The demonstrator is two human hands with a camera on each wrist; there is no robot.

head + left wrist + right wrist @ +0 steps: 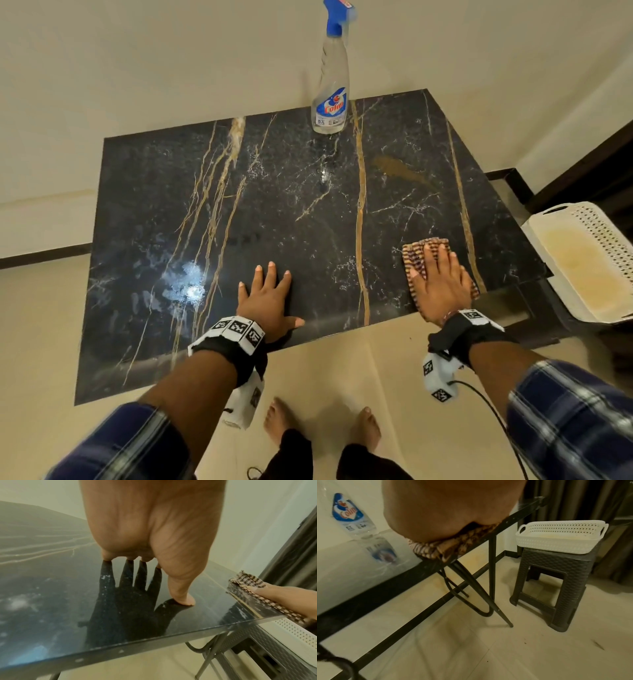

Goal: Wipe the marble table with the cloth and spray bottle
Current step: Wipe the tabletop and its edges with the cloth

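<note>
The dark marble table (291, 219) has gold and white veins. A clear spray bottle (330, 89) with a blue trigger stands upright at its far edge, also seen in the right wrist view as the bottle (349, 516). My right hand (440, 284) lies flat, fingers straight, pressing a brown checked cloth (416, 255) onto the near right corner; the cloth (247, 582) also shows in the left wrist view. My left hand (267, 301) rests flat with spread fingers on the bare marble near the front edge, holding nothing; its fingertips (183, 599) touch the glossy top.
A white perforated basket (582, 263) sits on a dark woven stool (556, 582) just right of the table. The table stands against a cream wall on thin black folding legs (491, 574). A brownish smear (400, 169) marks the far right marble. My bare feet stand below the front edge.
</note>
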